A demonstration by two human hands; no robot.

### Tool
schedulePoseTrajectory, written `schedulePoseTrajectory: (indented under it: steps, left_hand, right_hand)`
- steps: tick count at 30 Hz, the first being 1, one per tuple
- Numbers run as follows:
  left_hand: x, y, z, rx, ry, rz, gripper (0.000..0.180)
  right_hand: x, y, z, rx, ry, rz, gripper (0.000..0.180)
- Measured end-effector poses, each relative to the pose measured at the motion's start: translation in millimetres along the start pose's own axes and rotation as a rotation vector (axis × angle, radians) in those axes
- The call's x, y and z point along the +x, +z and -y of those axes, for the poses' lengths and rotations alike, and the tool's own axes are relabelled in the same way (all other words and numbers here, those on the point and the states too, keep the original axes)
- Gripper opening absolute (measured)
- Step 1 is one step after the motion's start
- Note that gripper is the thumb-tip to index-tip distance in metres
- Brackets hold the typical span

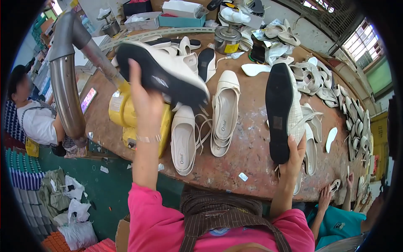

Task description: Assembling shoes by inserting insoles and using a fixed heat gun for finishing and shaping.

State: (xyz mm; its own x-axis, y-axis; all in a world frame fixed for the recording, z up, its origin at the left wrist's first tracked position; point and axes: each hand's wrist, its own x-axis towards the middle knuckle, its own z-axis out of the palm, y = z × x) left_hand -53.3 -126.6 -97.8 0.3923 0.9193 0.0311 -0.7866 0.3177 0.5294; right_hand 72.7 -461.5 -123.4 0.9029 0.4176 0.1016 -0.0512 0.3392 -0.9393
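- two cream shoes are held up over the worktable (252, 168), one in each hand, with both black soles turned into view.
- for a good look at the soles, both shoes are best held still and at a like angle; the left-hand shoe (166, 77) is tilted and blurred, while the right-hand shoe (280, 115) is nearly upright and sharp.
- the pale uppers are, it is judged, easily marked, so contact is best kept to the soles and edges, with light pressure only.
- clearance is best watched on the left, where the yellow machine part (121, 109) stands close; whether it is touched by the shoe cannot be told.
- the left-hand shoe is also seen above a single cream shoe (182, 143) and beside nested cream shoes (226, 105), so any lowering is best done slowly, to keep these from being knocked.
- the left hand (147, 98) is closed around its shoe: a digit is laid along the black sole, and the rest of the grip is hidden behind the shoe.
- the right hand (294, 156) is closed at the lower end of its shoe, with fingers set against the pale side; the far side of the grip is not shown.
- neither hand is spread wide; how tightly each shoe is squeezed cannot be told.
- more pale shoes (357, 126) are heaped along the table's right side, well apart from the left hand.
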Motion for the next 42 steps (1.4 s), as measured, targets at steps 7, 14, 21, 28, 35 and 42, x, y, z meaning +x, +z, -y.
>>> schedulePoseTrajectory:
  steps: [7,14,21,28,35,42]
  left_hand:
    - [-18,-22,79,0.21,-0.199,0.28,0.051]
    - [-65,-25,93,0.11,-0.473,-0.063,0.051]
    - [-44,-24,95,0.251,-0.348,-0.141,0.048]
    - [-33,-19,82,0.035,-0.418,-0.172,0.043]
    - [-58,-28,66,-0.196,-0.616,0.138,0.041]
    - [-105,-20,51,-0.071,-0.738,0.031,0.035]
  right_hand:
    - [37,30,-15,-0.055,0.097,0.206,0.046]
    - [227,93,-52,-0.921,-0.191,0.498,0.045]
    - [478,175,-110,-1.682,-0.993,0.178,0.046]
    - [404,178,-55,-0.93,-0.668,0.192,0.058]
    - [144,141,-4,-0.747,-1.129,1.171,0.044]
    - [78,118,11,-0.663,-1.176,1.156,0.043]
